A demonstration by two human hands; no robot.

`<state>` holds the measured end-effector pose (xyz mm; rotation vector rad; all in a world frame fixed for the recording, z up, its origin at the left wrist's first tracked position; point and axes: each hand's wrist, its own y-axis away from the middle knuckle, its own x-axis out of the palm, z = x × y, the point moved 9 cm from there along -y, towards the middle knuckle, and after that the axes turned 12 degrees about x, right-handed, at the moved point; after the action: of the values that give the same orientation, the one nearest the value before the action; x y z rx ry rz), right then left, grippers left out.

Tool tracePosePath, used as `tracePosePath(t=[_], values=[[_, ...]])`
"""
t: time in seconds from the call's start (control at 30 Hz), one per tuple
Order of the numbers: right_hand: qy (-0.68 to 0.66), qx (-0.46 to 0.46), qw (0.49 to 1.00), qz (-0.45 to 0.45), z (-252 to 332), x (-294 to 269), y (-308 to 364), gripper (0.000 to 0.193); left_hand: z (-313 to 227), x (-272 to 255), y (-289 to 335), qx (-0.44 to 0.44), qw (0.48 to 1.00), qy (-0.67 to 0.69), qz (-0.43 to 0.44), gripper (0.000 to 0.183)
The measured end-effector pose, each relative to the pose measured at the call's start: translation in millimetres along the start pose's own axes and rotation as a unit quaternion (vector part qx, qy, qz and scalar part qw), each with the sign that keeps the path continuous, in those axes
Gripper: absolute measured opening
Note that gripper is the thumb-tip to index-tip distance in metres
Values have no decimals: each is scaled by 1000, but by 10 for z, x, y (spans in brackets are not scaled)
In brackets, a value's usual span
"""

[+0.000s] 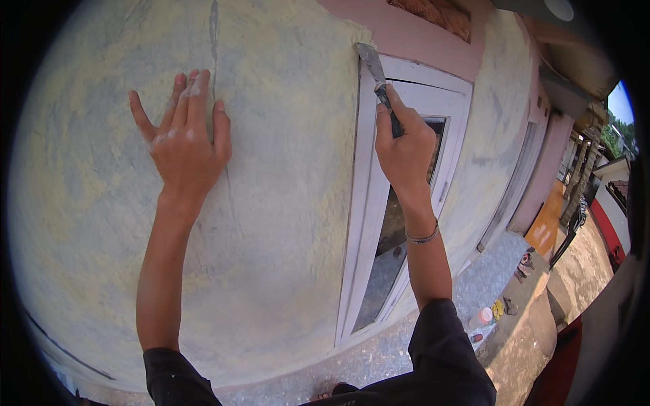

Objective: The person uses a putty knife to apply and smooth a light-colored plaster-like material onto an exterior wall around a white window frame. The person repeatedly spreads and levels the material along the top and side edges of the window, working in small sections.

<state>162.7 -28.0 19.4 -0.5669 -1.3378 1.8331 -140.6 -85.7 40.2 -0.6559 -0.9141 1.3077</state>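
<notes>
left hand spread flat on the wall. right hand clenched round a putty knife, blade at 11 o'clock against the window frame.

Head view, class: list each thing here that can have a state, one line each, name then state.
left hand: open, flat against the wall
right hand: closed around the putty knife handle
putty knife: raised, blade tip at the top corner of the window frame
wall: patchy yellowish coat, thin crack above the left hand
window frame: white, looks shut
</notes>
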Motion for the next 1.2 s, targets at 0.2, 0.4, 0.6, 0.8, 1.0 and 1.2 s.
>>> tracePosePath(t=[0.2, 0.4, 0.6, 0.8, 1.0, 1.2], values=[[7, -31, 999, -11, -14, -40, 6, 36, 5, 23, 31, -10, 1000, -10, 14, 40], [-23, -25, 999, -26, -35, -133, -22, 35, 17, 37, 41, -13, 1000, 1, 19, 40], [-4, -25, 1000, 1, -64, -110, -59, 36, 8, 34, 39, -17, 1000, -1, 13, 41], [-8, 15, 1000, 21, -155, -88, -61, 35, -13, 8, 33, -5, 1000, -5, -13, 37], [-10, 9, 1000, 18, -158, -118, -111, 35, -14, 12, 32, -13, 1000, -5, -15, 37], [-26, -5, 1000, 5, -128, -178, -106, 35, -23, 16, 44, -16, 1000, -3, -19, 37]])
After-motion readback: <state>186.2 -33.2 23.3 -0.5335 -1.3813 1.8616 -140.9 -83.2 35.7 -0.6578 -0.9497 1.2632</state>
